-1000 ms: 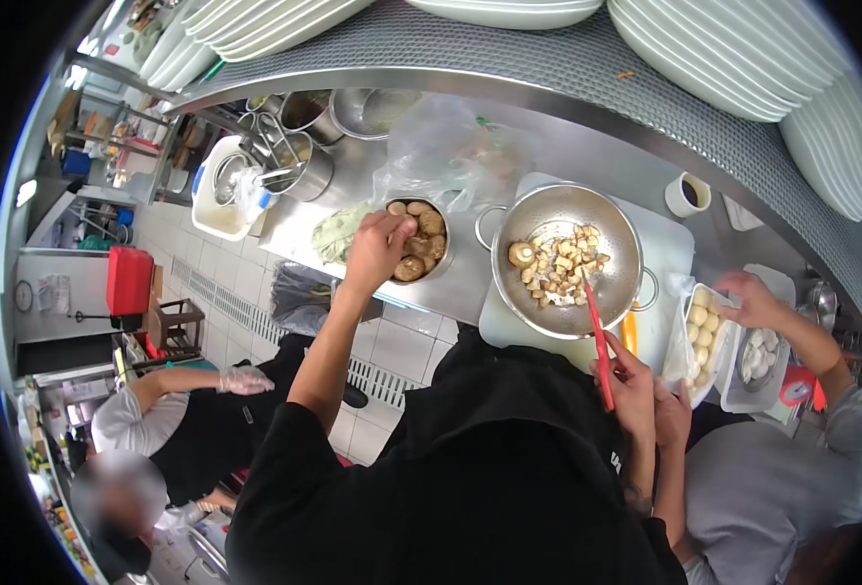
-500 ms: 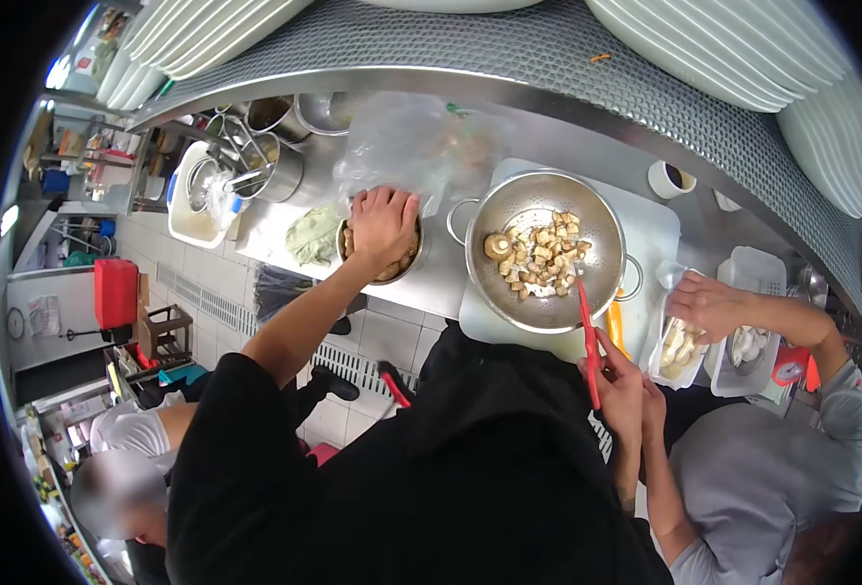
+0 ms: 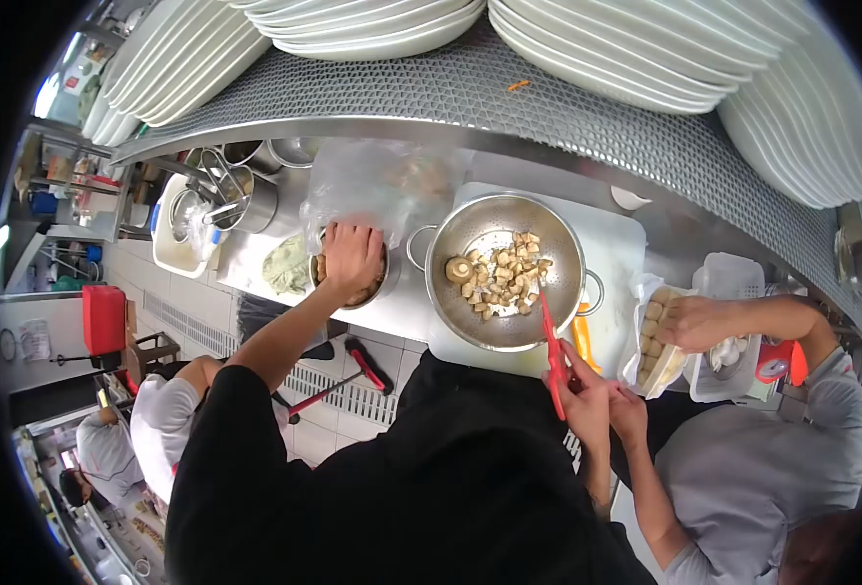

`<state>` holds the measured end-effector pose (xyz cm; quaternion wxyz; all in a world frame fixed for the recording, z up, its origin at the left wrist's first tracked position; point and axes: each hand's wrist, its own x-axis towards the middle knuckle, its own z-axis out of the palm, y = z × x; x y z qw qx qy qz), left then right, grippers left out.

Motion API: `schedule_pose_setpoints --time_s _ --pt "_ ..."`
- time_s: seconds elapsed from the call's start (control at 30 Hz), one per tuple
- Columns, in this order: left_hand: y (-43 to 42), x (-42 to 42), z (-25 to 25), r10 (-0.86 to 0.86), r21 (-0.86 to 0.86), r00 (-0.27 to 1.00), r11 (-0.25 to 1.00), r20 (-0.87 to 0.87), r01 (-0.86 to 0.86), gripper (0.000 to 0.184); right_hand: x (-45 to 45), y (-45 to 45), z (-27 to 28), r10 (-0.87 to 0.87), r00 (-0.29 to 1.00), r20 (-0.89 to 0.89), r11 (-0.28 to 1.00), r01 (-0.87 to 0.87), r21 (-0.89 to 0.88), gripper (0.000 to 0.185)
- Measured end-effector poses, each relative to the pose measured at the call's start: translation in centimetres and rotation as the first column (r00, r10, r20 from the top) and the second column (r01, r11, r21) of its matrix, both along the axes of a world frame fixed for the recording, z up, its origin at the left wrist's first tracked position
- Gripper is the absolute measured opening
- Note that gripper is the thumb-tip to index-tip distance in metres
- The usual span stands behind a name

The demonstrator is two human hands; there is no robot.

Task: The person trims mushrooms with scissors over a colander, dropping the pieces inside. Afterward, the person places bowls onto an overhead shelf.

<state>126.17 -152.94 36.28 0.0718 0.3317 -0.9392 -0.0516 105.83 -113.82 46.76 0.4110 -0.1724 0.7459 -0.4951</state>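
Note:
My left hand (image 3: 352, 255) reaches down into a round metal pot (image 3: 384, 276) of whole brown mushrooms (image 3: 366, 293); its fingertips are hidden among them. My right hand (image 3: 579, 390) grips red-handled scissors (image 3: 554, 359), whose blades point into a metal colander (image 3: 505, 210). Cut mushroom pieces (image 3: 502, 277) lie in the colander, with one whole mushroom (image 3: 458, 270) at their left. Under the colander is a white cutting board (image 3: 613, 239). An orange-handled tool (image 3: 584, 343) rests on the board beside the colander.
At the right a co-worker (image 3: 753, 468) has one hand in a white container (image 3: 657, 336) of pale round pieces. Stacked white plates (image 3: 626, 49) fill the shelf above. A plastic bag (image 3: 372, 185), a green cloth (image 3: 286, 265) and a metal pot with utensils (image 3: 254, 205) stand leftward.
My left hand has gone lower into the mushroom pot. My right hand still holds the scissors at the colander. The co-worker's hand has moved onto the container. The whole view has shifted.

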Motion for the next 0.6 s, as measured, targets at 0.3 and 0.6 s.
schedule_pose_setpoints --time_s 0.3,0.6 --pt "6.5 -2.3 6.3 0.069 -0.08 0.778 0.985 -0.625 -0.151 0.01 -1.3 0.8 -1.1 0.032 0.999 -0.044 0.999 -0.033 -0.027 0.059" --pt "6.3 3.6 6.4 0.391 0.202 0.686 0.918 -0.613 -0.342 0.004 -1.8 1.6 -0.8 -0.004 1.0 -0.027 1.0 0.003 -0.018 0.06"
